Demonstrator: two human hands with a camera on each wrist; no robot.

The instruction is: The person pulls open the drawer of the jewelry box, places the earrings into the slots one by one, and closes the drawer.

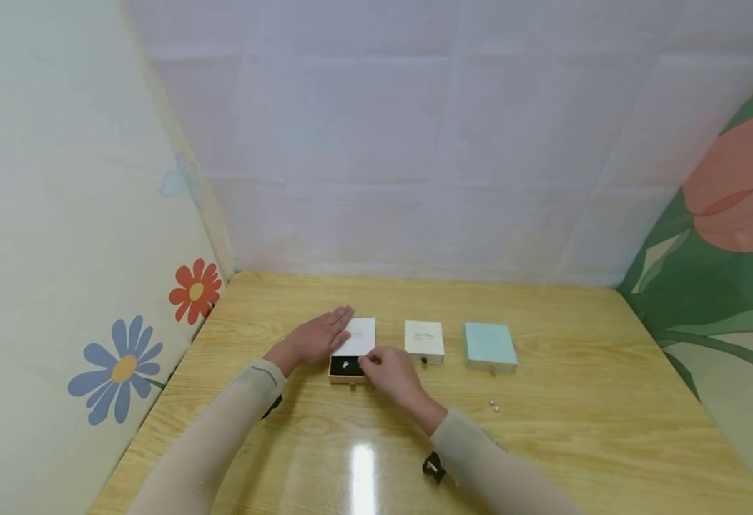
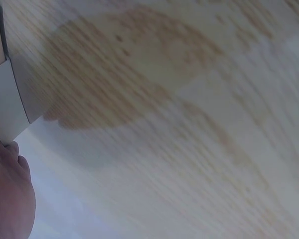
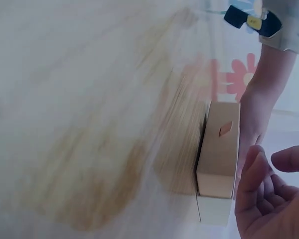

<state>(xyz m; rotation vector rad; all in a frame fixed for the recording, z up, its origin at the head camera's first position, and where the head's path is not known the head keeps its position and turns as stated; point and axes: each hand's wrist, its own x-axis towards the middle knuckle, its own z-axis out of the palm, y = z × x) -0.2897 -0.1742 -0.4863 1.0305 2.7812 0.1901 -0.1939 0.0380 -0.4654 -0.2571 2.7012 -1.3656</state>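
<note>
A white box sleeve (image 1: pixel 360 332) lies at the left of the row, with its black-lined drawer (image 1: pixel 340 377) pulled out toward me. On the black lining sits a small silvery piece (image 1: pixel 345 365), too small to tell its kind. My left hand (image 1: pixel 317 338) rests on the sleeve's left side, fingers extended toward its far corner. At the drawer's right edge is my right hand (image 1: pixel 390 372), fingers bent; its thumb and forefinger stand slightly apart in the right wrist view, with nothing visible between them. That view also shows the drawer's front (image 3: pixel 219 144) with a small tab.
A cream box (image 1: pixel 424 340) and a light-blue box (image 1: pixel 489 345) stand to the right on the wooden table (image 1: pixel 582 386). Small silvery pieces (image 1: pixel 494 405) lie in front of the blue box. Cloth walls border the table at the back and sides.
</note>
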